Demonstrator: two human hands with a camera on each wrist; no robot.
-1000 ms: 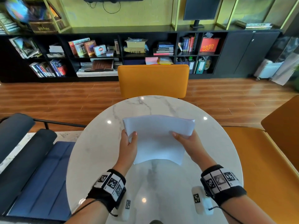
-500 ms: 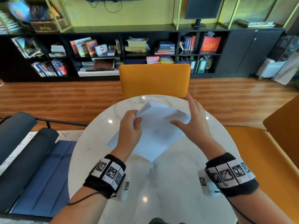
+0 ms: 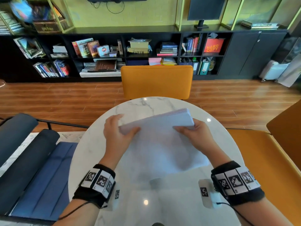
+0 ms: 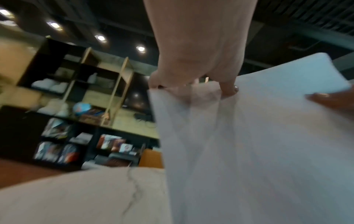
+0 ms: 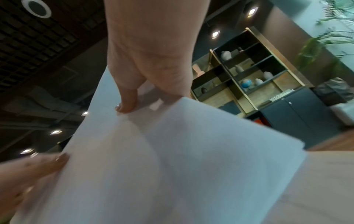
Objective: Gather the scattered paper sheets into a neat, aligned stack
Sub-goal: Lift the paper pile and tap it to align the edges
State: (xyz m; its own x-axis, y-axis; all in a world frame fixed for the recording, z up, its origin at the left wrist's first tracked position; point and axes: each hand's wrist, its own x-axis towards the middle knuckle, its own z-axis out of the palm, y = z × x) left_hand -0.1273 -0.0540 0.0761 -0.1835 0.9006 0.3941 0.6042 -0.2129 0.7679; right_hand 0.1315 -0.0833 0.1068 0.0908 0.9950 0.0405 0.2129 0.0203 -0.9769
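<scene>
A stack of white paper sheets (image 3: 159, 141) is held up over the round marble table (image 3: 91, 144), tilted with its far edge raised. My left hand (image 3: 120, 132) pinches the stack's upper left corner, thumb on the near face and fingers behind. My right hand (image 3: 190, 131) pinches the upper right corner the same way. In the left wrist view the left hand (image 4: 193, 86) pinches the paper sheets (image 4: 249, 144) at their top edge. In the right wrist view the right hand (image 5: 145, 97) holds the sheets (image 5: 153, 166) with the thumb pressed on the face.
An orange chair (image 3: 157, 82) stands at the table's far side and an orange bench (image 3: 268, 160) at the right. A blue and dark cushioned seat (image 3: 32, 160) sits at the left. A black bookshelf (image 3: 114, 51) lines the back wall.
The stack has turned from a diagonal, corner-down pose to long edge across. My right hand, open half a second ago, now pinches the right corner; my left hand has shifted to the left corner.
</scene>
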